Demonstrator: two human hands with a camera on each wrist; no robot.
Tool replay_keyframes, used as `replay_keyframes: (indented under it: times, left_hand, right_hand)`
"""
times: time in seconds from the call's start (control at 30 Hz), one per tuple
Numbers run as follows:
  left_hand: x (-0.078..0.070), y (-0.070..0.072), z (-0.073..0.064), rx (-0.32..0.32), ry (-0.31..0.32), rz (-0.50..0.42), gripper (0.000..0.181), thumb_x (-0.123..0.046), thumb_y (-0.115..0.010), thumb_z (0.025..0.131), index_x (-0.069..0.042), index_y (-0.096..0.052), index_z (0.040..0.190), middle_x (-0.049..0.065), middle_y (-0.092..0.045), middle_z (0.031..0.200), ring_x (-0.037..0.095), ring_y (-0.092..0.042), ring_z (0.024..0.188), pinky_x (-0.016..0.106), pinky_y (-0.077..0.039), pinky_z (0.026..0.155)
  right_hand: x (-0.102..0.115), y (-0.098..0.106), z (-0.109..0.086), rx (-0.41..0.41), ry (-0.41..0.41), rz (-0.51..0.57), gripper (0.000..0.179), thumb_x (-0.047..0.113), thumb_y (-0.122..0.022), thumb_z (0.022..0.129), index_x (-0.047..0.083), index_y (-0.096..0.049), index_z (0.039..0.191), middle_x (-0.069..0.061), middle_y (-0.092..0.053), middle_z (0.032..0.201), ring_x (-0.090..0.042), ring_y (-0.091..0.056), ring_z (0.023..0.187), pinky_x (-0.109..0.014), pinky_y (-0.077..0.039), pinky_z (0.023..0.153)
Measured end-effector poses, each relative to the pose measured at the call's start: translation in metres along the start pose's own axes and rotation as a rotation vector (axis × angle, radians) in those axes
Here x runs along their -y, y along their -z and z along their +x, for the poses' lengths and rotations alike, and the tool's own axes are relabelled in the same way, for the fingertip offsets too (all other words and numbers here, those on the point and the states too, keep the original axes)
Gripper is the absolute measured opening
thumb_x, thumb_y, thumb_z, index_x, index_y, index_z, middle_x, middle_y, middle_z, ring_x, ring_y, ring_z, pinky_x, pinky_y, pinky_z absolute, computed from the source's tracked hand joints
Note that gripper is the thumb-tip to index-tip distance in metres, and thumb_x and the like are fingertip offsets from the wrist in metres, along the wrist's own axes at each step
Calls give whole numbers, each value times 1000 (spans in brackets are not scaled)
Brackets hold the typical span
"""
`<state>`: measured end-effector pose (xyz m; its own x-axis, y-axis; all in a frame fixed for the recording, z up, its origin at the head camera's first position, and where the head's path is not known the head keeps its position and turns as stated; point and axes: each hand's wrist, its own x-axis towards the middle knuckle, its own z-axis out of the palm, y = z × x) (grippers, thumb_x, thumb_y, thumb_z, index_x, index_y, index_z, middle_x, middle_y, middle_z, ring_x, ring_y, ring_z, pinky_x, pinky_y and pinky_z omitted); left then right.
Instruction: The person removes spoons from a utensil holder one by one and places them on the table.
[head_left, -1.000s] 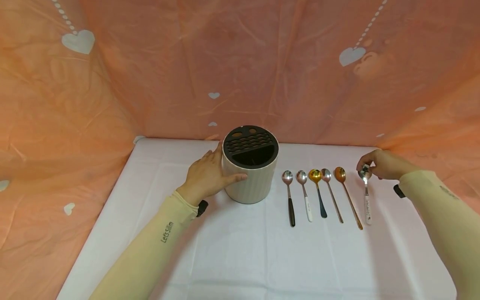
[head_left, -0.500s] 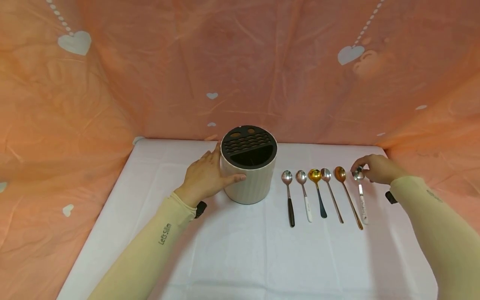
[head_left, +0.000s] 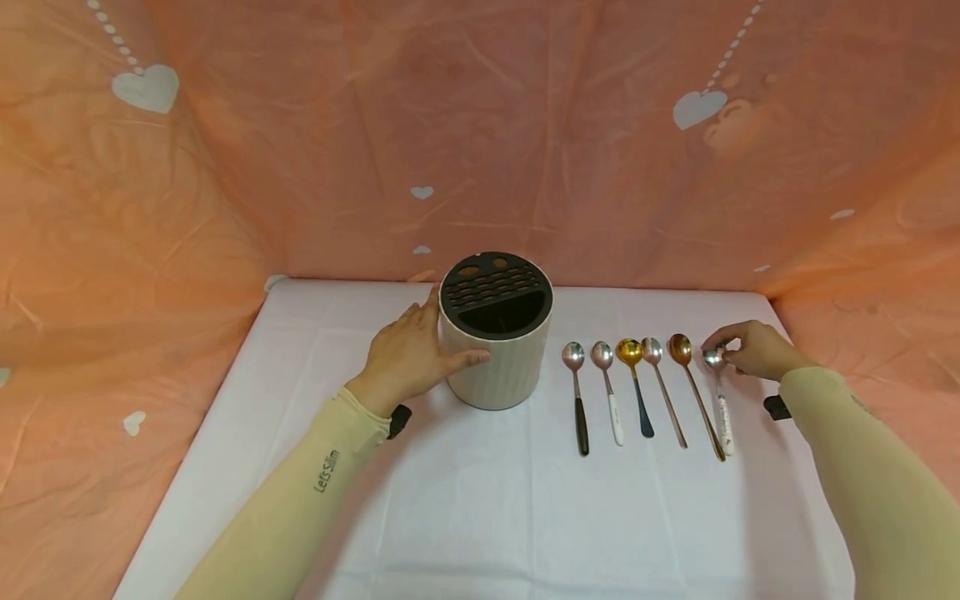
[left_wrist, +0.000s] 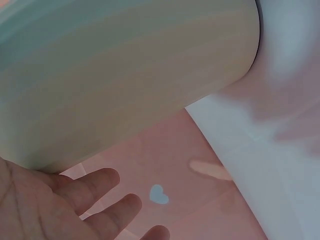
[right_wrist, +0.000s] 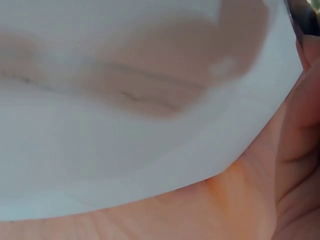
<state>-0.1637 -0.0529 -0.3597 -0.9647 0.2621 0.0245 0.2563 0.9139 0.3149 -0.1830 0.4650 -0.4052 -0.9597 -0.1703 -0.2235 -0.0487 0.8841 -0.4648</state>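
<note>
In the head view, a ribbed cream utensil holder (head_left: 495, 375) with a black slotted lid (head_left: 491, 292) stands upright. Against its left side rests my left hand (head_left: 408, 354), thumb over the front and fingers extended. The left wrist view shows the holder's wall (left_wrist: 130, 80) above spread fingers (left_wrist: 112, 212). At the right, my right hand (head_left: 761, 352) pinches the bowl end of a silver spoon with a white patterned handle (head_left: 724, 425). That handle points toward me, its end close beside a copper-coloured spoon (head_left: 701, 400). Only a sliver of shiny metal (right_wrist: 307, 15) shows in the right wrist view.
Left of the copper-coloured spoon lie a slim silver spoon (head_left: 666, 396), a gold spoon with dark handle (head_left: 641, 404), a white-handled spoon (head_left: 615, 417) and a black-handled spoon (head_left: 581, 425). A white cloth (head_left: 465, 517) covers the table; an orange-pink curtain (head_left: 480, 125) surrounds it.
My right hand has moved left and slightly nearer to me, bringing the white-handled patterned spoon closer to the copper-coloured one. The left hand stays against the holder.
</note>
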Motion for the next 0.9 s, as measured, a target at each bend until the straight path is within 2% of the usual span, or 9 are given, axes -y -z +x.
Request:
replay_keyframes:
  times: [0.27,0.5,0.7,0.9]
  left_hand:
    - [-1,-1,-1,-5,9,9,122,-91,-32,61,-13,2,149,10,-27,147,30,-31,131,48,-33,96]
    - [-2,-2,0,-6,5,14,122,-91,-32,61,-11,-2,149,11,-27,147,30,-31,131,47,-34,96]
    - [-2,-2,0,-21,-7,6,123,-91,-33,61,-11,-2,149,12,-32,145,31,-33,129,47,-34,96]
    - [-1,-1,0,-18,-5,12,122,-90,-34,62,-11,1,149,12,-31,145,31,-33,129,47,-35,96]
  right_hand:
    - [-7,0,9,15,-11,20,27,-4,-56,81,9,-70,100,-16,-61,99,-18,-49,54,-30,-43,49]
    - [-17,-6,15,26,-53,70,28,-2,-52,83,8,-69,103,-15,-59,97,-16,-46,50,-28,-40,47]
    - [-24,-12,15,29,-73,144,27,-1,-51,84,4,-68,105,-12,-63,85,-13,-42,44,-27,-40,46]
    - [-26,-17,17,22,-90,168,27,0,-50,85,3,-67,105,-10,-62,76,-14,-45,45,-28,-42,46]
